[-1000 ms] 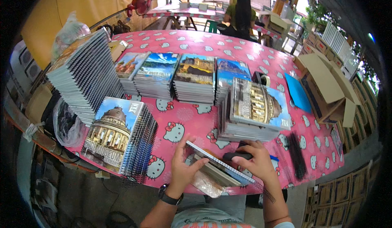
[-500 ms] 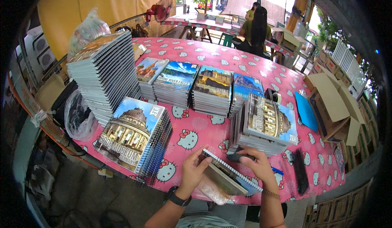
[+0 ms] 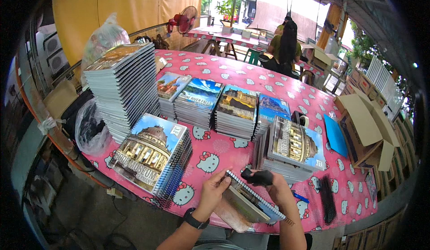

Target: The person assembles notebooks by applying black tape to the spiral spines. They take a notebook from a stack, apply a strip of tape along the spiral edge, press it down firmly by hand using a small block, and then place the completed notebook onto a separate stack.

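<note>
My left hand is closed on the top end of a spiral-bound notebook, thumb on its edge. The notebook is tilted, its coil side facing up, at the table's near edge. A loose end of wire coil sticks out past its lower right corner, by my right wrist. My right hand is closed around a black hand tool, held just above the notebook's coil edge; fingers hide part of it, and its exact kind is unclear. Under the notebook lies a clear plastic-wrapped bundle.
Notebook stacks stand around: a tall one at left, a museum-cover one before it, another at right. Black coils and a blue pen lie right. An open carton stands beyond; a person sits behind.
My right hand has lifted the black tool slightly up and left, off the notebook's coil edge. My left hand keeps its hold. The view has shifted a little.
</note>
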### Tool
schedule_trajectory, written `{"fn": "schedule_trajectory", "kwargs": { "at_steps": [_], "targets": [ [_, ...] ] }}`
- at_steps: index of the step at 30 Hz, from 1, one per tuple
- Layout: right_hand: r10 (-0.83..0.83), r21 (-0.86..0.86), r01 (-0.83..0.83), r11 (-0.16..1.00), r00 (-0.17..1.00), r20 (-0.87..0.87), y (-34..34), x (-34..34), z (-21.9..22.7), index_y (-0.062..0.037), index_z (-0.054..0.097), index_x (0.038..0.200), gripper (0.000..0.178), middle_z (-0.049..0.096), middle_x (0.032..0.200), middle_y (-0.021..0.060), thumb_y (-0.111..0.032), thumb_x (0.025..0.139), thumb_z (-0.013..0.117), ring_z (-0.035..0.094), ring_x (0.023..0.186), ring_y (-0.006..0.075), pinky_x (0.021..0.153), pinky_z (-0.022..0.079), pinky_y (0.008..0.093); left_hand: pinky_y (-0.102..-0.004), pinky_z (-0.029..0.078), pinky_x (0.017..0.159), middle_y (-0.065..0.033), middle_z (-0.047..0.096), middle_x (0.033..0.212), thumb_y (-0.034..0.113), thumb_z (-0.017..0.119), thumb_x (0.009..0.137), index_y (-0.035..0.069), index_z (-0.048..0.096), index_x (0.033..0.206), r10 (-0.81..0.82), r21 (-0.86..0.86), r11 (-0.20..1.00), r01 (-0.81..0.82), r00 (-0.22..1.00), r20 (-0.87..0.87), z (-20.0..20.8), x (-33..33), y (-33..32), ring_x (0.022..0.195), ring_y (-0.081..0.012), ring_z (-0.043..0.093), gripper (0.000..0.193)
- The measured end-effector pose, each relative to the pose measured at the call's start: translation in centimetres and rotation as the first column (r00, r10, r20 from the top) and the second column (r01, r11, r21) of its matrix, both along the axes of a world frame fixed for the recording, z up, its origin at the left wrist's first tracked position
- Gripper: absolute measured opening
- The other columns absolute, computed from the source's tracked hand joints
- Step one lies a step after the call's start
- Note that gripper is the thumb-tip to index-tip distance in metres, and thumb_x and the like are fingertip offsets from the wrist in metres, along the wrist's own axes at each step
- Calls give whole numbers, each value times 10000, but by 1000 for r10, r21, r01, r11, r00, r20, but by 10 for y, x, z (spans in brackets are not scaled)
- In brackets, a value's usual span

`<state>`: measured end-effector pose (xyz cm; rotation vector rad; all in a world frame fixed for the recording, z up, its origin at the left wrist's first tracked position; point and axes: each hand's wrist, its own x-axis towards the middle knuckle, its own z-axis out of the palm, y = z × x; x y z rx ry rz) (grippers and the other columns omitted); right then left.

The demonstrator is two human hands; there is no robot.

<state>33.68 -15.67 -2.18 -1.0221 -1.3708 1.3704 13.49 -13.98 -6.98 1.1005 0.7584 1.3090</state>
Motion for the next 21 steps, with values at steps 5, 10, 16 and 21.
{"fn": "schedule_trajectory", "kwargs": {
  "at_steps": [5, 10, 16, 21],
  "targets": [
    [-133, 8, 133, 991, 987, 91, -6, 4, -20, 9, 576, 1127, 559, 584, 1120, 115, -460, 822, 567, 509, 1064, 203, 954, 344, 313, -191, 400, 743, 31, 559, 941, 87, 565, 875, 31, 564, 1165, -54, -76, 995, 61, 995, 84, 1, -3, 2, 848, -50, 486, 295],
    [-371, 288, 257, 923, 795, 480, -70, 50, -41, -30, 604, 1081, 528, 484, 1251, 179, -412, 724, 671, 454, 1138, 324, 963, 340, 393, -192, 405, 735, 44, 559, 917, 68, 578, 860, 43, 592, 1116, -110, -67, 991, 119, 986, 125, 2, -4, 2, 835, -53, 500, 258],
    [-503, 484, 139, 864, 298, 812, -108, 85, -40, -57, 639, 984, 342, 436, 1296, 197, -249, 706, 698, 453, 1111, 380, 934, 363, 448, -250, 434, 747, -24, 600, 887, 63, 619, 820, 11, 600, 1079, -49, 230, 971, 68, 995, -85, 34, 12, -8, 833, -117, 545, 265],
    [-673, 588, 409, 698, 655, 344, -109, 13, 68, -28, 637, 938, 207, 614, 954, 154, -42, 732, 651, 595, 865, 247, 771, 453, 325, -265, 447, 724, -57, 613, 860, 53, 675, 756, 27, 647, 1010, 12, 455, 885, 100, 972, -236, 69, 42, -28, 825, -147, 565, 257]
  ]
}}
